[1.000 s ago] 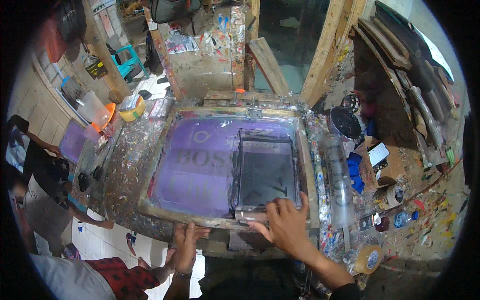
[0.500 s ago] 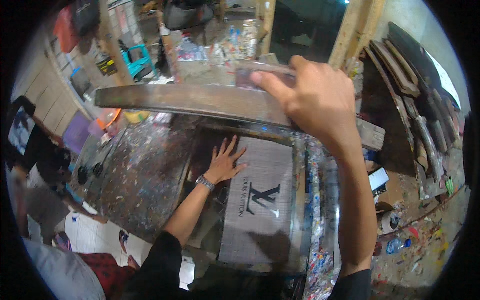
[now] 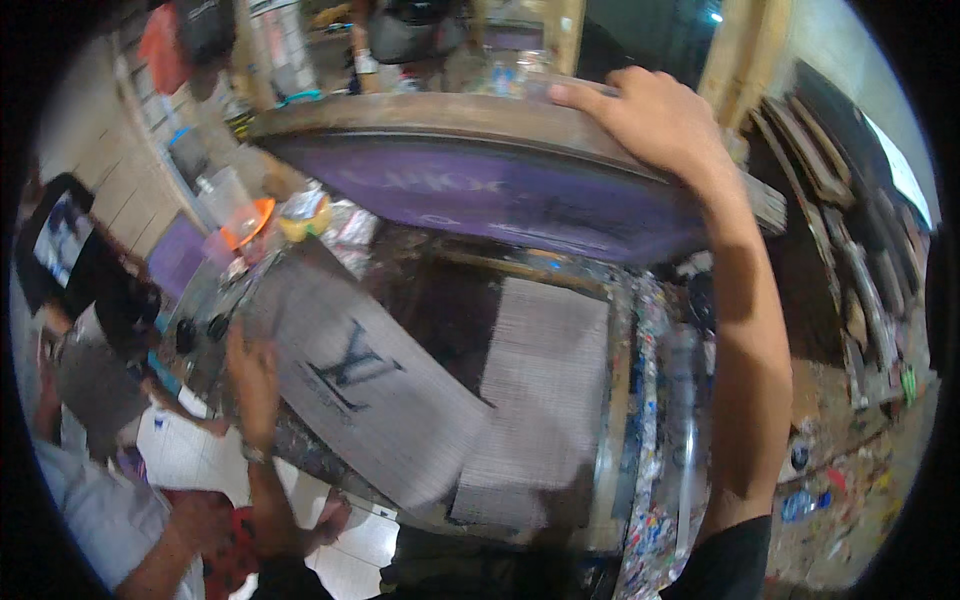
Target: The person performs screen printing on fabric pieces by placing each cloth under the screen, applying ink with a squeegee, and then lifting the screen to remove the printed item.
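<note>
My right hand (image 3: 660, 120) grips the top rail (image 3: 430, 120) of a raised screen frame, fingers bent over it around a small clear piece. The frame's purple mesh (image 3: 500, 200) faces me. My left hand (image 3: 250, 370), smeared by motion, is at the left edge of a grey textured sheet (image 3: 370, 440) with a black printed monogram; whether it grips cannot be seen clearly. That sheet lies askew over the left of the worktable. A plain grey sheet (image 3: 540, 390) lies on the dark printing bed (image 3: 450, 305) under the frame, to the right.
Co-workers (image 3: 85, 280) stand at the left, and another person's hand (image 3: 200, 520) is at the lower left. An orange bowl (image 3: 255, 220) and plastic jugs sit at the back left. A clear tube (image 3: 685, 440), bottle (image 3: 800, 505) and leaning boards (image 3: 820, 200) are on the right.
The frame was down, then was raised by my right hand and now shows its purple mesh. My left hand and the printed sheet have moved left, exposing a plain sheet on the bed.
</note>
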`<state>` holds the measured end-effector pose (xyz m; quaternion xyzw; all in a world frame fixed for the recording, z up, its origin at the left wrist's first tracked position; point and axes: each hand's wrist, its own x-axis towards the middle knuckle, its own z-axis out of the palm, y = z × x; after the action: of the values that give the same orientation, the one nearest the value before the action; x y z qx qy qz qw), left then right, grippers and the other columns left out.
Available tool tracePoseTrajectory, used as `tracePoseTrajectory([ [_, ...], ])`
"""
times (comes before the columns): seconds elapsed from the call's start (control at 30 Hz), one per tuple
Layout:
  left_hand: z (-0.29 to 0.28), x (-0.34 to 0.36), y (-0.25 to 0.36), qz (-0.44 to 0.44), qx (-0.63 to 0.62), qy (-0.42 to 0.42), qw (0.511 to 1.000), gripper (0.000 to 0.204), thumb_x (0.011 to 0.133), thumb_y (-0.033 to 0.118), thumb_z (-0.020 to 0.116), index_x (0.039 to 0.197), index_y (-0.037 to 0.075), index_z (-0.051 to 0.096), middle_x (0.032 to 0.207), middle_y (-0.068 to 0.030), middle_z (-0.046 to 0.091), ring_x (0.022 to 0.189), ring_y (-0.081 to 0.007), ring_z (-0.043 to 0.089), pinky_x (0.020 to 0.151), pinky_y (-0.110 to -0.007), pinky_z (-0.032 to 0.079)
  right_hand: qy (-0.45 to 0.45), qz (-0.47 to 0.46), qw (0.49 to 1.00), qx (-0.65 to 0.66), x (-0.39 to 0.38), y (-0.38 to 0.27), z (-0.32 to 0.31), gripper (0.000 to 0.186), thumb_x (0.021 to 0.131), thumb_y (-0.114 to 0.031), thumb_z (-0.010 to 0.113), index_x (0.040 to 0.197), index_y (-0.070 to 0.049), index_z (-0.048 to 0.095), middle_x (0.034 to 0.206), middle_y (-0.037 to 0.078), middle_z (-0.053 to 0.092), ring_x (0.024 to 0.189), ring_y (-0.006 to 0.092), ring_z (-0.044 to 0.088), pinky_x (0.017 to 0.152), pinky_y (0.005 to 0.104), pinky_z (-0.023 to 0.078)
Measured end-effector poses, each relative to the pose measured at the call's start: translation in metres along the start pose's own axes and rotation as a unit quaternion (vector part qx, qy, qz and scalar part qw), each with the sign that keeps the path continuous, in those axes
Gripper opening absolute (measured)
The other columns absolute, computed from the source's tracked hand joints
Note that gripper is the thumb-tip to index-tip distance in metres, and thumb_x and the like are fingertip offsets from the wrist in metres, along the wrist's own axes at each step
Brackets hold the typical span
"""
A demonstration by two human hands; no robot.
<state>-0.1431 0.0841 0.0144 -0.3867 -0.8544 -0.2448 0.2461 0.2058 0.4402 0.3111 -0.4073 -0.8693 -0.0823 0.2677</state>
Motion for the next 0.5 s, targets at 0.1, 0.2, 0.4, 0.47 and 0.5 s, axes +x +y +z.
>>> tracePoseTrajectory([
  [0.1, -0.038, 0.026, -0.017, -0.003, 0.268, 0.105, 0.958, 0.052, 0.090, 0.011, 0.062, 0.139, -0.003, 0.048, 0.144, -0.0274, 0.045, 0.134, -0.0450, 0.042, 0.114, -0.050, 0.033, -0.029, 0.004, 1.000, 0.005, 0.007, 0.012, -0.004, 0.086, 0.081, -0.079, 0.050, 0.094, 0.003, 0.075, 0.097, 0.026, 0.072, 0.100, 0.0418, 0.069, 0.089, 0.0484, 0.052],
  [0.2, -0.020, -0.045, 0.059, 0.142, -0.084, -0.041, 0.985, 0.062, 0.090, 0.027, 0.067, 0.143, 0.001, 0.046, 0.140, -0.0227, 0.050, 0.131, -0.0392, 0.046, 0.113, -0.047, 0.033, -0.042, 0.027, 0.999, -0.005, 0.014, 0.015, -0.005, 0.087, 0.081, -0.079, 0.049, 0.094, 0.003, 0.074, 0.097, 0.026, 0.072, 0.100, 0.0419, 0.069, 0.090, 0.0484, 0.052],
  [0.4, -0.008, -0.201, 0.184, 0.379, -0.175, -0.412, 0.810, 0.071, 0.094, 0.061, 0.051, 0.155, 0.029, 0.034, 0.161, -0.0117, 0.028, 0.147, -0.0350, 0.029, 0.114, -0.062, 0.024, -0.062, 0.013, 0.998, 0.023, 0.030, 0.013, -0.005, 0.087, 0.080, -0.079, 0.049, 0.095, 0.003, 0.074, 0.101, 0.028, 0.071, 0.102, 0.0426, 0.068, 0.091, 0.0482, 0.051],
  [0.47, -0.003, -0.208, 0.183, 0.401, -0.128, -0.405, 0.812, 0.066, 0.098, 0.052, 0.051, 0.155, 0.023, 0.033, 0.160, -0.0119, 0.031, 0.146, -0.0298, 0.032, 0.116, -0.057, 0.026, -0.076, 0.018, 0.997, 0.025, 0.035, 0.018, 0.000, 0.087, 0.080, -0.079, 0.050, 0.095, 0.003, 0.074, 0.101, 0.028, 0.070, 0.103, 0.0428, 0.068, 0.091, 0.0479, 0.051],
  [0.5, 0.002, -0.212, 0.184, 0.382, -0.144, -0.413, 0.814, 0.067, 0.098, 0.056, 0.048, 0.157, 0.032, 0.027, 0.165, -0.0066, 0.020, 0.150, -0.0263, 0.024, 0.116, -0.060, 0.023, -0.083, 0.025, 0.996, 0.025, 0.039, 0.021, 0.002, 0.087, 0.080, -0.079, 0.050, 0.095, 0.003, 0.074, 0.101, 0.029, 0.070, 0.103, 0.0429, 0.068, 0.091, 0.0478, 0.051],
])
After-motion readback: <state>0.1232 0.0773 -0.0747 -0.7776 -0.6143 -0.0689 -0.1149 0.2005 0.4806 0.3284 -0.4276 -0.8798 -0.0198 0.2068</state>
